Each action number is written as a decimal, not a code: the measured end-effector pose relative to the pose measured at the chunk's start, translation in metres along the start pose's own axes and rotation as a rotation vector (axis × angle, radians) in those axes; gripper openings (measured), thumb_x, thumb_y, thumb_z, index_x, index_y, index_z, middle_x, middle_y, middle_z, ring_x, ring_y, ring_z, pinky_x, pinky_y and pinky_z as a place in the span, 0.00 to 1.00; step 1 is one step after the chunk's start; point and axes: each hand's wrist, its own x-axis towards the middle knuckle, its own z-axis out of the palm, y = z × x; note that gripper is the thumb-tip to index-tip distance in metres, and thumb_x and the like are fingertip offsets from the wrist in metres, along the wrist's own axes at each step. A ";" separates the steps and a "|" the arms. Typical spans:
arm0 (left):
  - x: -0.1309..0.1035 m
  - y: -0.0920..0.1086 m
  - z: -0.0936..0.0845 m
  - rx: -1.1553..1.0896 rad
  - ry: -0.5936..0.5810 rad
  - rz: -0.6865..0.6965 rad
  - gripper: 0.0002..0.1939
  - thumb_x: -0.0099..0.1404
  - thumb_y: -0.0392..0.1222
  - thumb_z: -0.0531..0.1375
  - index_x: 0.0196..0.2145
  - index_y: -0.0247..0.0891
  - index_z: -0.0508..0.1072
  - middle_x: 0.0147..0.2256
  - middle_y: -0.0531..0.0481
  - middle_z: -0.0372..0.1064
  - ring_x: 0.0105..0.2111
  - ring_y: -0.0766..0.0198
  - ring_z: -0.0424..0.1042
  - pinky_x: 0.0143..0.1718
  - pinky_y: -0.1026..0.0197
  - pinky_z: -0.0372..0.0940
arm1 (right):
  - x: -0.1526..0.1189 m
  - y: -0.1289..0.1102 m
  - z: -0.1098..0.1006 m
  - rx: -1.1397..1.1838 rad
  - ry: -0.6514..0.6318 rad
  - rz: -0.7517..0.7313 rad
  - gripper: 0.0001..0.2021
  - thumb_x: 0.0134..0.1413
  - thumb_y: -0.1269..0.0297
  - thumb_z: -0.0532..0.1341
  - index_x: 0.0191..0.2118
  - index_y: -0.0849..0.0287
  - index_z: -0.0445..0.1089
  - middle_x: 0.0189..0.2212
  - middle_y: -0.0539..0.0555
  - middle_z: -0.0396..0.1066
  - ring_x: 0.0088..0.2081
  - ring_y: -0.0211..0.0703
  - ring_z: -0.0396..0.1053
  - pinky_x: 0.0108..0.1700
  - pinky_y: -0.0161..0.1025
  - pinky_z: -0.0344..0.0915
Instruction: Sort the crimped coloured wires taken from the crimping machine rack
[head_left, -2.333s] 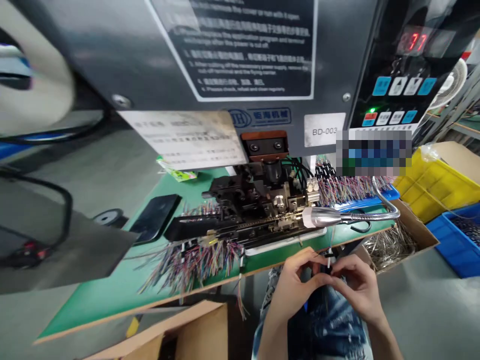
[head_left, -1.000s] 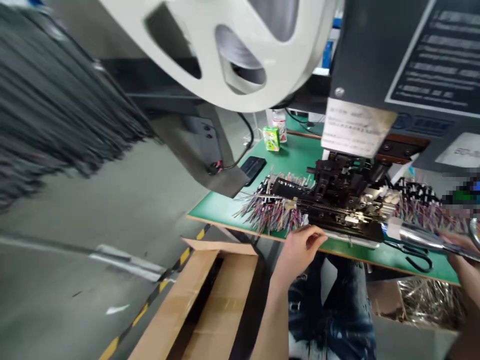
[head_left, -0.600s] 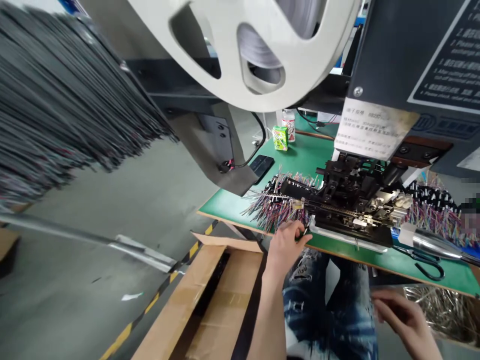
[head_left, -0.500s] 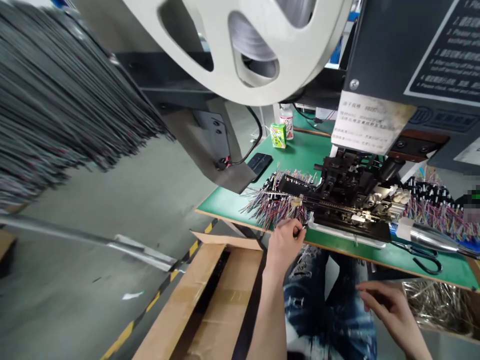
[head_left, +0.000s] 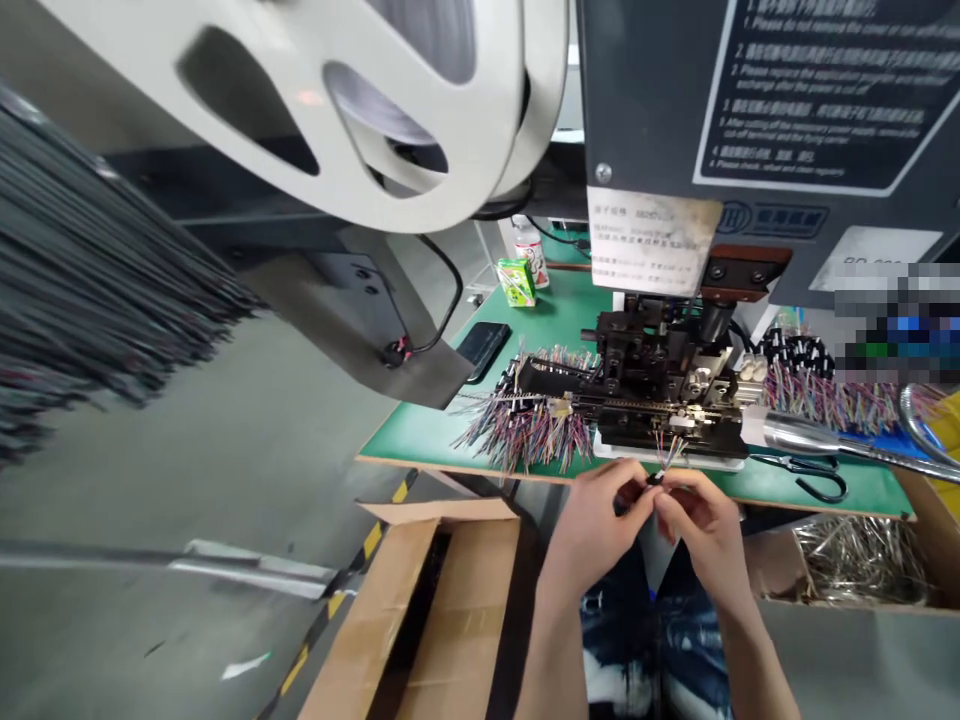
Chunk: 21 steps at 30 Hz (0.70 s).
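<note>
Both of my hands meet in front of the crimping machine, just over the table's front edge. Between them is a black cable end with several thin coloured wires fanned upward. My left hand pinches it from the left with thumb and forefinger. From the other side, my right hand pinches the same cable end near the base of its wires. The wire tips stand close to the machine's front, and whether they touch it I cannot tell. A pile of wired cable ends lies left of the machine.
A white reel hangs above left. Scissors and a metal tube lie right of the machine. An open cardboard box stands below left, a box of scrap strips below right. A phone rests on the green table.
My right hand has come up from beside my lap and closed on the cable end. My left hand has moved in front of the machine. The view has turned to the right.
</note>
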 end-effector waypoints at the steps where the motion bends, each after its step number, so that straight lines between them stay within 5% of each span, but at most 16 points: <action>1: 0.002 0.002 0.007 -0.010 0.002 0.010 0.09 0.65 0.36 0.61 0.27 0.41 0.68 0.27 0.56 0.69 0.28 0.63 0.71 0.32 0.64 0.63 | 0.003 -0.001 0.001 0.011 0.034 -0.025 0.10 0.58 0.56 0.75 0.42 0.53 0.82 0.29 0.50 0.76 0.22 0.34 0.65 0.22 0.29 0.64; 5: 0.007 0.002 0.016 -0.091 -0.058 0.012 0.11 0.65 0.37 0.63 0.25 0.41 0.67 0.25 0.56 0.66 0.27 0.63 0.68 0.31 0.64 0.61 | 0.011 -0.006 -0.010 0.035 -0.013 -0.089 0.08 0.57 0.58 0.76 0.40 0.54 0.84 0.36 0.53 0.76 0.24 0.33 0.63 0.20 0.29 0.60; 10: 0.015 -0.014 0.009 -0.378 -0.190 -0.025 0.20 0.57 0.54 0.76 0.28 0.39 0.74 0.32 0.50 0.73 0.34 0.58 0.74 0.39 0.61 0.69 | 0.010 -0.006 -0.026 0.099 -0.136 0.035 0.11 0.57 0.54 0.75 0.37 0.55 0.81 0.41 0.55 0.79 0.18 0.28 0.58 0.16 0.29 0.54; 12: 0.018 -0.020 0.011 -0.525 -0.175 -0.052 0.25 0.52 0.58 0.79 0.30 0.38 0.74 0.34 0.49 0.73 0.36 0.58 0.75 0.39 0.60 0.70 | 0.008 -0.005 -0.029 0.141 -0.146 0.101 0.14 0.59 0.50 0.74 0.37 0.56 0.78 0.37 0.55 0.81 0.15 0.26 0.53 0.15 0.28 0.49; 18: 0.021 -0.025 0.026 -0.775 -0.105 -0.066 0.28 0.59 0.63 0.74 0.44 0.38 0.76 0.32 0.51 0.72 0.30 0.63 0.73 0.33 0.63 0.69 | 0.006 -0.004 -0.029 0.209 -0.316 0.221 0.17 0.59 0.49 0.74 0.37 0.58 0.75 0.21 0.50 0.76 0.13 0.25 0.46 0.15 0.26 0.43; 21: 0.021 -0.023 0.027 -0.786 -0.119 -0.092 0.23 0.62 0.61 0.73 0.36 0.37 0.76 0.29 0.53 0.71 0.24 0.67 0.70 0.28 0.64 0.66 | 0.007 -0.005 -0.025 0.230 -0.311 0.229 0.16 0.60 0.50 0.74 0.39 0.56 0.73 0.22 0.47 0.75 0.14 0.25 0.46 0.16 0.25 0.44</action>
